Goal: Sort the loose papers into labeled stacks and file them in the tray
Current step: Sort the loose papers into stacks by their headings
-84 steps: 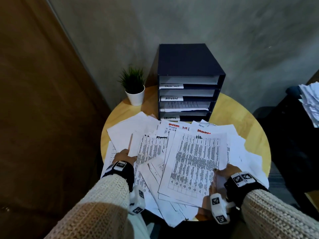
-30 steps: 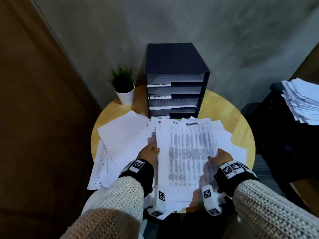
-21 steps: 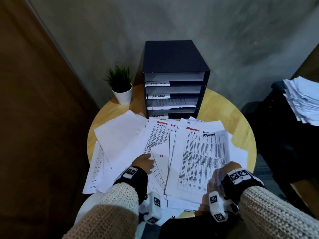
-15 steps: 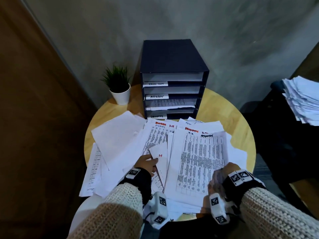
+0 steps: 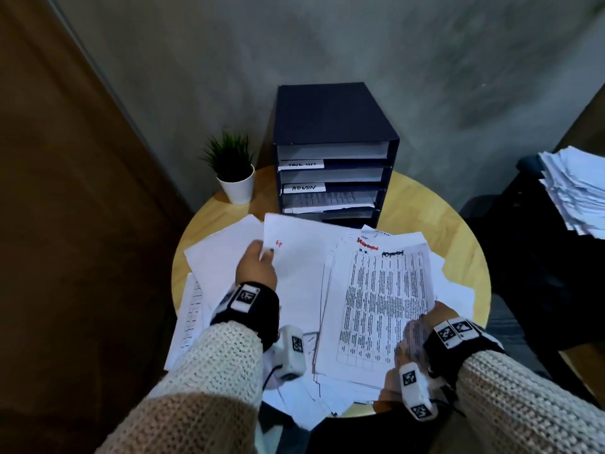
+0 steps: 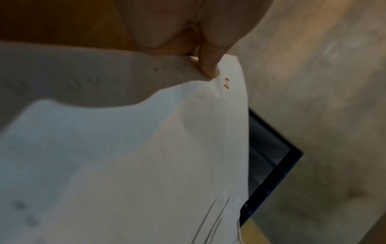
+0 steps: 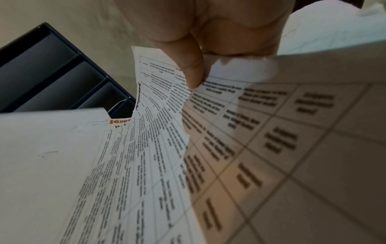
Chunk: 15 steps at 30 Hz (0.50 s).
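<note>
Loose printed papers (image 5: pixel 229 267) lie spread over a round wooden table (image 5: pixel 425 211). My left hand (image 5: pixel 257 263) pinches the upper left corner of a blank-backed sheet (image 5: pixel 301 273) with a small red mark (image 6: pixel 226 83), lifted above the pile. My right hand (image 5: pixel 425 326) grips the lower right edge of a stack of table-printed sheets (image 5: pixel 379 306), its thumb (image 7: pixel 192 72) on top. A dark blue filing tray (image 5: pixel 330 119) with labeled slots stands at the table's back; one label reads ADMIN (image 5: pixel 304 187). One slot holds papers.
A small potted plant (image 5: pixel 234 168) in a white pot stands left of the tray. Another pile of papers (image 5: pixel 579 188) rests on dark furniture at the right. A grey wall is behind, and a brown panel at the left.
My left hand has picked a sheet out of the pile's middle and lifted it up and away, turning its blank side up. The right hand keeps its grip on the printed stack.
</note>
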### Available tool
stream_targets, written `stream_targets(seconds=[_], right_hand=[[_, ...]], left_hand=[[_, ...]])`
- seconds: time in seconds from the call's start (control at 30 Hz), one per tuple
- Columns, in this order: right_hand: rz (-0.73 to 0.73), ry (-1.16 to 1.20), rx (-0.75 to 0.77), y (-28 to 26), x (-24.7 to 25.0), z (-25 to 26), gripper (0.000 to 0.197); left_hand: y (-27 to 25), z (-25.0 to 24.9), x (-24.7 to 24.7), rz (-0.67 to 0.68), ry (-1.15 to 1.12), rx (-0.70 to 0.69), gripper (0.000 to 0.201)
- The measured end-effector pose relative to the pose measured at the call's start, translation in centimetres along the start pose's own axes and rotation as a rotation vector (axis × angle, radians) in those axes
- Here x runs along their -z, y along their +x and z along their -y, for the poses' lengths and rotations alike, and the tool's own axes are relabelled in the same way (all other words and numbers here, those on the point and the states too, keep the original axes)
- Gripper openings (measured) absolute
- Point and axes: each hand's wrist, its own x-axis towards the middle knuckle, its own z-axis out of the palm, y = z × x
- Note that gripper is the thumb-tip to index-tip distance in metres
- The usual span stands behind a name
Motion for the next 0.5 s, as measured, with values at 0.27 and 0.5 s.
stream_targets(seconds=[0.27, 0.5], right_hand=[[0.021, -0.227, -0.014, -3.6, 1.1, 2.5, 0.026], [0.007, -0.367, 0.052, -5.8, 1.6, 3.1, 0.041]], left_hand=[[-0.9, -3.5, 2.6, 0.107, -0.399, -0.300, 0.032], [-1.1, 2.9, 3.1, 0.128, -0.205, -0.071, 0.042]])
